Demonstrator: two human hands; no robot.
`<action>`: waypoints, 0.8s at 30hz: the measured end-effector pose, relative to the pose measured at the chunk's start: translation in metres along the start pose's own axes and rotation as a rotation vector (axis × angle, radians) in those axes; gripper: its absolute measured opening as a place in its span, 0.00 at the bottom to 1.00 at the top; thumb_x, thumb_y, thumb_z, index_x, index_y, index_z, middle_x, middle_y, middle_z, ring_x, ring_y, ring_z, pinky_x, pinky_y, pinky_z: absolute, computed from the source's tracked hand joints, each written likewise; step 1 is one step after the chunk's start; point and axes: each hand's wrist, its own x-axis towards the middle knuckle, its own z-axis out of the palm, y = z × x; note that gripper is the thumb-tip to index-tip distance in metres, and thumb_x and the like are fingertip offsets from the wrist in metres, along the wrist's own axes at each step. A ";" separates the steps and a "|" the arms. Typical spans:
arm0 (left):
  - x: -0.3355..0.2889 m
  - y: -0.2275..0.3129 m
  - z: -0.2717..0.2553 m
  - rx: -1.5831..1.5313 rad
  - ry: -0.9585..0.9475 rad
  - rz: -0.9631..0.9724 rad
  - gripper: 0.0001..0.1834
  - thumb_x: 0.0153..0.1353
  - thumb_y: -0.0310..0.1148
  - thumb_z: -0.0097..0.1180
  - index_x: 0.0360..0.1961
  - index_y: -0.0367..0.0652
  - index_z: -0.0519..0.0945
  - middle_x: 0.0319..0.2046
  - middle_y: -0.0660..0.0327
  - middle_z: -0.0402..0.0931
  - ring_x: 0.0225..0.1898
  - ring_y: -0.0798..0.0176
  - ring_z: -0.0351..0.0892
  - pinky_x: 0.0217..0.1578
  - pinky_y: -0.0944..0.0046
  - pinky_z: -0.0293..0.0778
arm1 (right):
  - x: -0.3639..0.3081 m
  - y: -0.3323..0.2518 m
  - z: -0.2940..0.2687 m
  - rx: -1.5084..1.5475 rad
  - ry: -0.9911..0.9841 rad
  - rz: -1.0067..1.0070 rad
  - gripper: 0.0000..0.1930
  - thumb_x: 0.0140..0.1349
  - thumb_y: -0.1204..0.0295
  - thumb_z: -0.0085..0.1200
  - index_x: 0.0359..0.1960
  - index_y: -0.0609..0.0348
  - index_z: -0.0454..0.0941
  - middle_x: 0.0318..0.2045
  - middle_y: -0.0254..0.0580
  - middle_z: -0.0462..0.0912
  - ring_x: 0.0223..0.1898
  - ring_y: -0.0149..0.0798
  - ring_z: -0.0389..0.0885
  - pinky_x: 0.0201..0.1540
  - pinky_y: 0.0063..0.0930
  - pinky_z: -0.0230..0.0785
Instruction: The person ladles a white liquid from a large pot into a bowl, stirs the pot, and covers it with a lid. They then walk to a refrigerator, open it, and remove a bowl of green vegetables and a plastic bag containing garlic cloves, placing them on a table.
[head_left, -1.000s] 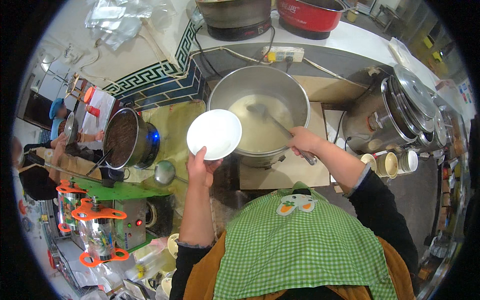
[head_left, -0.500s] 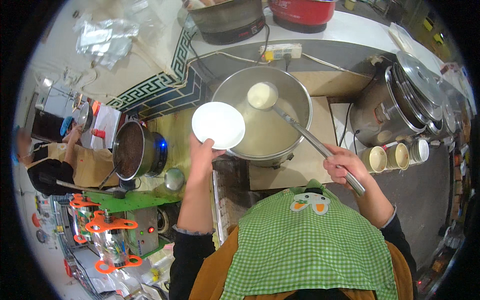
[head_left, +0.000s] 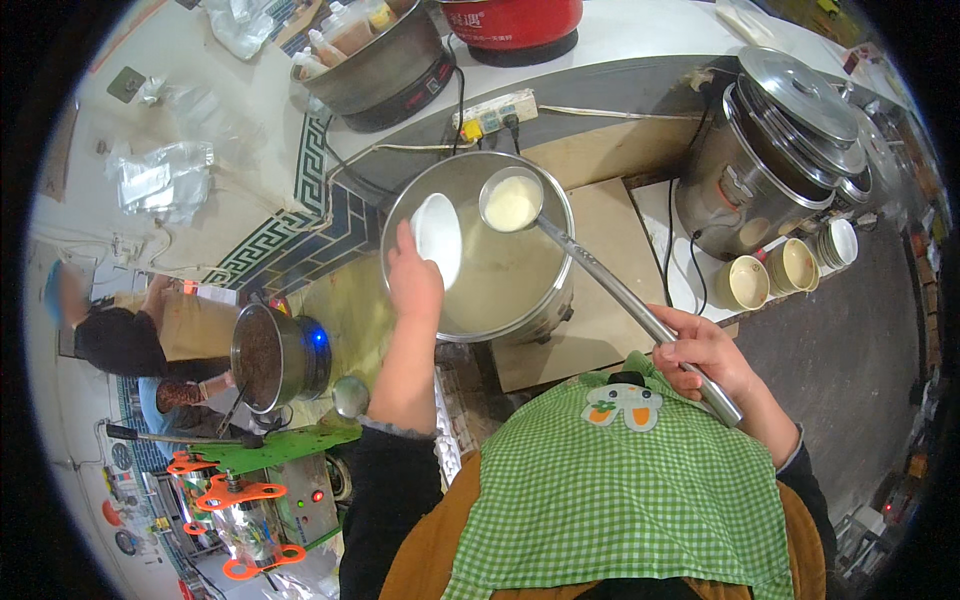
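- A large steel stockpot (head_left: 500,290) is sitting at the counter's centre, holding pale broth; the person in the green checked apron (head_left: 620,500) is leaning close over it, and hot liquid could be splashing back if the pour comes down hard.
- A lidded steel vat (head_left: 775,150) is standing at three o'clock of the stockpot, with stacked paper cups (head_left: 790,268) just below it, well apart from the pour.
- A smaller dark pot (head_left: 268,355) is resting on a lit burner at eight o'clock, near the left elbow, where a bump seems possible.
- A long-handled ladle (head_left: 511,202) is hovering brim-full over the stockpot's twelve o'clock rim; with the right hand (head_left: 705,355) wrapped in a fist far down the handle, at four o'clock, the bowl end looks likely to be wobbling and spilling.
- A white bowl (head_left: 440,238) is being tilted steeply at the pot's ten o'clock edge, beside the ladle, pinched at its rim by the left hand (head_left: 415,285); that thin grip risks slipping once hot broth adds weight.
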 end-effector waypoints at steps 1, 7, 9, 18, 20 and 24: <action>0.002 0.000 0.004 -0.287 -0.080 -0.142 0.32 0.60 0.25 0.46 0.66 0.49 0.56 0.52 0.44 0.68 0.42 0.41 0.79 0.37 0.48 0.79 | -0.001 -0.001 0.000 -0.015 -0.005 0.002 0.35 0.58 0.78 0.53 0.68 0.63 0.53 0.21 0.37 0.72 0.12 0.23 0.66 0.12 0.17 0.60; -0.007 -0.008 0.019 -1.228 -0.376 -0.559 0.25 0.71 0.42 0.40 0.64 0.45 0.52 0.55 0.46 0.66 0.46 0.46 0.79 0.33 0.52 0.85 | 0.001 -0.009 0.009 -0.229 0.032 0.024 0.35 0.58 0.79 0.52 0.69 0.61 0.53 0.21 0.35 0.73 0.12 0.24 0.68 0.14 0.17 0.61; -0.013 -0.010 0.022 -1.301 -0.387 -0.583 0.26 0.72 0.47 0.37 0.63 0.43 0.52 0.55 0.46 0.66 0.45 0.47 0.79 0.34 0.55 0.85 | 0.004 -0.009 0.015 -0.321 0.032 0.032 0.36 0.58 0.80 0.52 0.69 0.61 0.53 0.21 0.33 0.74 0.13 0.24 0.68 0.14 0.18 0.61; -0.025 -0.024 0.020 -1.455 -0.395 -0.625 0.27 0.72 0.50 0.33 0.63 0.43 0.51 0.53 0.47 0.69 0.43 0.50 0.80 0.33 0.59 0.85 | 0.022 -0.009 0.039 -0.607 -0.069 0.031 0.36 0.58 0.83 0.47 0.70 0.58 0.52 0.22 0.31 0.72 0.14 0.24 0.68 0.17 0.20 0.62; -0.027 -0.025 0.016 -1.437 -0.352 -0.622 0.27 0.72 0.49 0.33 0.63 0.43 0.51 0.53 0.47 0.69 0.44 0.50 0.80 0.32 0.59 0.85 | 0.022 -0.009 0.045 -0.664 -0.118 0.008 0.36 0.58 0.84 0.46 0.70 0.58 0.52 0.22 0.31 0.72 0.15 0.24 0.68 0.17 0.20 0.62; -0.031 -0.029 0.006 -1.396 -0.284 -0.579 0.26 0.72 0.47 0.35 0.63 0.44 0.52 0.53 0.47 0.69 0.43 0.50 0.81 0.30 0.59 0.85 | 0.020 -0.009 0.054 -0.804 -0.125 0.019 0.36 0.57 0.84 0.46 0.70 0.58 0.52 0.24 0.31 0.71 0.15 0.22 0.67 0.18 0.18 0.63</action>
